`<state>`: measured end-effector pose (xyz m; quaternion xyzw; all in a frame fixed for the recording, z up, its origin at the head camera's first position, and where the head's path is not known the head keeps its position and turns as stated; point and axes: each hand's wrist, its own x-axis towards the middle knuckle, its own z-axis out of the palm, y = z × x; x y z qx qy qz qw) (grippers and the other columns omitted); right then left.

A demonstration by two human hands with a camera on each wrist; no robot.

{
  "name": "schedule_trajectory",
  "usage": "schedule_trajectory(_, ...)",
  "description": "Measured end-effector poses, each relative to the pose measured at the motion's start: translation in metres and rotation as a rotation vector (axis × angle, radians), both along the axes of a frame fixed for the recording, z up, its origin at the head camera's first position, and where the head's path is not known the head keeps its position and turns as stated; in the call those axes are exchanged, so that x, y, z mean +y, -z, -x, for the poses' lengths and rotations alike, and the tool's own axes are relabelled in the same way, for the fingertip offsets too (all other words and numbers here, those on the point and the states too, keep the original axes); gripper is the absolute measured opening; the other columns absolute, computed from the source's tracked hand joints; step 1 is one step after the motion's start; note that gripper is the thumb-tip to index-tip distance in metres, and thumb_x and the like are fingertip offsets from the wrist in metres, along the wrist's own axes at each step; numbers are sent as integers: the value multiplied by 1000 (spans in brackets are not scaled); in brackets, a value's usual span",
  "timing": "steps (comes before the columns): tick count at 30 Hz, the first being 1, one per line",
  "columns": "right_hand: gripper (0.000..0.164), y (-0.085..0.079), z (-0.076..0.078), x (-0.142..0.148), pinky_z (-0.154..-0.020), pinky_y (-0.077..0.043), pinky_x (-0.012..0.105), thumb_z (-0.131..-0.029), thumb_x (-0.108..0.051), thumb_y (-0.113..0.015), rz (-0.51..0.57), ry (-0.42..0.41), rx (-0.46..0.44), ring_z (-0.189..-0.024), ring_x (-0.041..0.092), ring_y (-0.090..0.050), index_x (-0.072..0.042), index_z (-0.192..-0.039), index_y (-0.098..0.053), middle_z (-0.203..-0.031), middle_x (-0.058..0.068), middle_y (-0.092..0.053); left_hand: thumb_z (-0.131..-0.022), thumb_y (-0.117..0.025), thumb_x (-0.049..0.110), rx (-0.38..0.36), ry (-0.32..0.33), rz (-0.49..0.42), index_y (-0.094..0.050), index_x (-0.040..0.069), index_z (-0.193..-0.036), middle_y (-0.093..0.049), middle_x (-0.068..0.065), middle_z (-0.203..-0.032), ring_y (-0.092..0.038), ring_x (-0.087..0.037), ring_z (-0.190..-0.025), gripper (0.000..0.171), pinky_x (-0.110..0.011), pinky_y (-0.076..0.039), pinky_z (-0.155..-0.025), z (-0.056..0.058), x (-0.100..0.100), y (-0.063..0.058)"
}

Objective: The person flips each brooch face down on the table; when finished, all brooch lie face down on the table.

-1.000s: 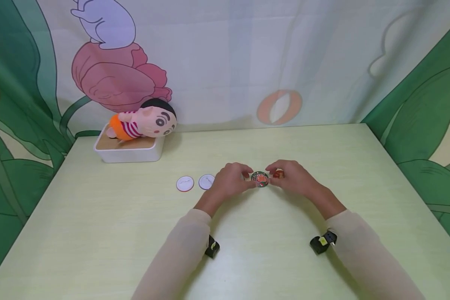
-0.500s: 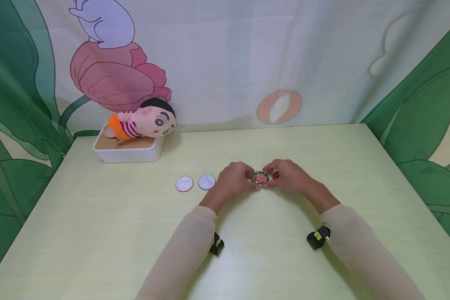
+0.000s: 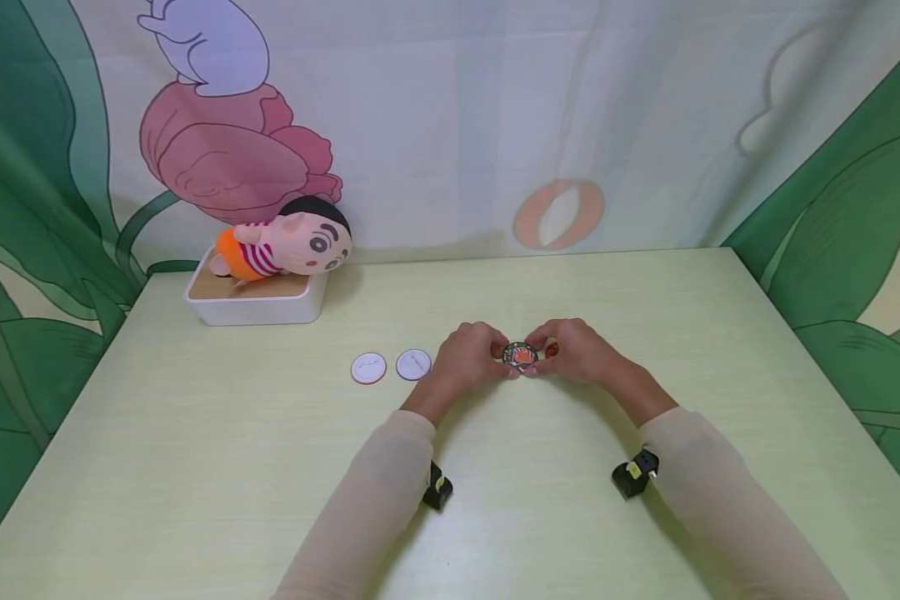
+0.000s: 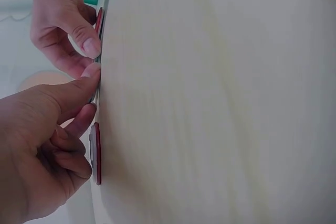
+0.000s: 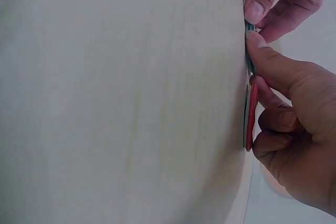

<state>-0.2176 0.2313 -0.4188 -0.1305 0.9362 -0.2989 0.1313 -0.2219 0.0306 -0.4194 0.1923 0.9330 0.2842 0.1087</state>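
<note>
Between the hands in the head view lies a round flat disc (image 3: 521, 356) with a dark green rim and an orange-red picture. My left hand (image 3: 465, 358) pinches its left side between thumb and forefinger. From the right, my right hand (image 3: 581, 353) grips the same disc likewise, the two thumbs close together at its near edge. A red disc (image 3: 552, 350) shows partly behind the right fingers; in the right wrist view this red disc (image 5: 252, 119) sits beside the curled fingers. Another red-edged disc (image 4: 96, 153) is by the left hand's curled fingers in the left wrist view.
Two white discs (image 3: 368, 367) with thin dark marks lie left of the hands on the pale table (image 3: 195, 467). At the back left, a plush doll (image 3: 292, 242) rests across a white box (image 3: 262, 312) with a brown top. A printed curtain (image 3: 435, 125) hangs behind the table.
Both hands have drawn closer together round the green-rimmed disc, and their thumbs have come in to its near edge. Over the last half second the hands have barely moved.
</note>
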Motion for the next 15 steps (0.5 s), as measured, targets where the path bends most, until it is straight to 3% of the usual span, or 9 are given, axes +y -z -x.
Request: schedule_trajectory(15, 41, 0, -1, -2, -80, -49, 29, -80, -18, -87, -15, 7, 24, -89, 20, -60, -9, -116, -70, -103, 7, -71, -80, -87, 24, -12, -13, -21, -75, 11, -112, -70, -1, -89, -58, -14, -80, 37, -23, -41, -66, -1, 1, -3)
